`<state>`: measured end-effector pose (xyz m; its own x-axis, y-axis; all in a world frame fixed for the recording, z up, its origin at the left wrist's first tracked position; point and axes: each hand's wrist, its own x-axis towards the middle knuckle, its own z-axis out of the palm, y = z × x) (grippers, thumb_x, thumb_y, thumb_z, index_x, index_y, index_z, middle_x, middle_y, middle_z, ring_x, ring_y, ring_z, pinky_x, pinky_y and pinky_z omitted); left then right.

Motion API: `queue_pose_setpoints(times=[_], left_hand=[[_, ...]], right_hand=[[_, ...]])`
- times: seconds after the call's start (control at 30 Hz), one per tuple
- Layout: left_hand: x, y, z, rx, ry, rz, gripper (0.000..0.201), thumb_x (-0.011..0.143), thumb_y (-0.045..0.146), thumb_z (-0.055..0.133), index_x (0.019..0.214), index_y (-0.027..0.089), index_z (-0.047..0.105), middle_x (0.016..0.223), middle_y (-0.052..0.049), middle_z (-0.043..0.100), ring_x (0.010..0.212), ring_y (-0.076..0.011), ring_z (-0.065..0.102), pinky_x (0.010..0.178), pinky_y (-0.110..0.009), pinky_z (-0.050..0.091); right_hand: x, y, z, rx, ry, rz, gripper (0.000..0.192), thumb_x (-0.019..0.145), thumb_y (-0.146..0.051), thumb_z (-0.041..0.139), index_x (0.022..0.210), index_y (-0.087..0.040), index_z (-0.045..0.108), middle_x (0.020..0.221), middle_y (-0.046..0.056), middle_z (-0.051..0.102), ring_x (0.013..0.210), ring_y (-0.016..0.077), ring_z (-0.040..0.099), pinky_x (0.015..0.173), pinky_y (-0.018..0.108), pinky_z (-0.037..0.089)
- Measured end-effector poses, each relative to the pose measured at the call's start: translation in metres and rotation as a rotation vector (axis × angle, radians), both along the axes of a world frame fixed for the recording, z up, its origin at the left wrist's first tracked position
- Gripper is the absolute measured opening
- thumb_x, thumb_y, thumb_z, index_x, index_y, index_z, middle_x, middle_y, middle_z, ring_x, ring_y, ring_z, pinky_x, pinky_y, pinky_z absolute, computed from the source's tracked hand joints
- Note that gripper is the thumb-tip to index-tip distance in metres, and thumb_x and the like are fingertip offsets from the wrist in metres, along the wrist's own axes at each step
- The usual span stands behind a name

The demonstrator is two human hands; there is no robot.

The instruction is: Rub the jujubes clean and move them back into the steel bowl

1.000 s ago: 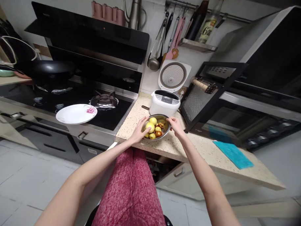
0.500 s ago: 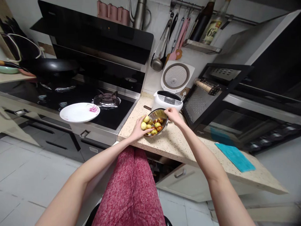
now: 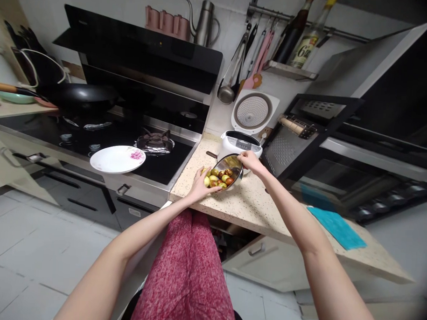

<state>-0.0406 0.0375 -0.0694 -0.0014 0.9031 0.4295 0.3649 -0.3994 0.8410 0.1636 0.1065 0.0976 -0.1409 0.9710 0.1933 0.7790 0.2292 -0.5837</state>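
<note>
A steel bowl (image 3: pixel 235 162) of small yellow-green and red-brown fruits (image 3: pixel 220 175) is tilted steeply toward me over the speckled countertop (image 3: pixel 240 205). My right hand (image 3: pixel 249 161) grips the bowl's raised far rim. My left hand (image 3: pixel 200 185) is cupped against the low near rim, touching the fruits that have slid there. Just behind the bowl a white rice cooker (image 3: pixel 239 143) stands with its lid up.
A white flowered plate (image 3: pixel 117 159) overhangs the front of the black gas hob (image 3: pixel 130 143). A black wok (image 3: pixel 80 97) sits far left. A black oven rack unit (image 3: pixel 305 135) stands to the right, and a teal cloth (image 3: pixel 336 227) lies on the counter.
The bowl went from sitting flat to tilting steeply toward me. My right hand lifted the far rim while my left stayed at the near rim, and the fruits slid down.
</note>
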Motion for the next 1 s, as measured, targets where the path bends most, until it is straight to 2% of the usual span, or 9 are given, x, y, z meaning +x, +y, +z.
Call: queue_pose_setpoints(times=[0.37, 0.57, 0.7, 0.8, 1.0], left_hand=[[-0.001, -0.002, -0.002, 0.037, 0.065, -0.015, 0.095, 0.072, 0.058, 0.09, 0.154, 0.026, 0.052, 0.169, -0.021, 0.024, 0.16, -0.0453, 0.025, 0.128, -0.064, 0.029], [0.0, -0.008, 0.002, 0.067, 0.23, -0.006, 0.089, 0.078, 0.055, 0.087, 0.155, 0.029, 0.051, 0.173, -0.02, 0.022, 0.163, -0.0464, 0.012, 0.126, -0.07, 0.023], [0.005, -0.016, 0.006, 0.187, 0.414, -0.033, 0.078, 0.085, 0.05, 0.083, 0.155, 0.033, 0.051, 0.173, -0.014, 0.028, 0.164, -0.044, 0.009, 0.127, -0.074, 0.008], [0.008, -0.019, 0.009, 0.268, 0.52, -0.093, 0.07, 0.089, 0.045, 0.079, 0.153, 0.035, 0.052, 0.171, -0.012, 0.036, 0.163, -0.0434, 0.016, 0.126, -0.077, 0.0], [0.011, -0.015, 0.008, 0.323, 0.554, -0.196, 0.049, 0.096, 0.041, 0.071, 0.144, 0.035, 0.062, 0.163, -0.009, 0.049, 0.159, -0.0451, 0.027, 0.124, -0.077, -0.008]], right_hand=[[0.005, 0.0, 0.019, 0.037, -0.2, -0.093, 0.024, 0.082, -0.021, 0.06, 0.058, -0.02, 0.054, 0.047, 0.0, 0.055, 0.051, 0.0143, 0.053, 0.056, 0.025, 0.036], [0.0, -0.006, 0.031, 0.035, -0.309, -0.132, 0.024, 0.083, -0.021, 0.061, 0.059, -0.019, 0.058, 0.05, 0.002, 0.059, 0.058, 0.0182, 0.059, 0.059, 0.027, 0.038], [-0.002, -0.013, 0.038, 0.046, -0.384, -0.175, 0.02, 0.082, -0.02, 0.062, 0.062, -0.019, 0.062, 0.054, 0.004, 0.062, 0.065, 0.0204, 0.061, 0.063, 0.027, 0.039], [-0.003, -0.018, 0.041, 0.051, -0.429, -0.194, 0.018, 0.083, -0.021, 0.062, 0.066, -0.018, 0.065, 0.06, 0.006, 0.066, 0.07, 0.022, 0.064, 0.065, 0.028, 0.041], [-0.003, -0.027, 0.042, 0.108, -0.515, -0.215, 0.014, 0.084, -0.023, 0.062, 0.075, -0.017, 0.071, 0.087, 0.014, 0.076, 0.091, 0.0289, 0.071, 0.075, 0.031, 0.046]])
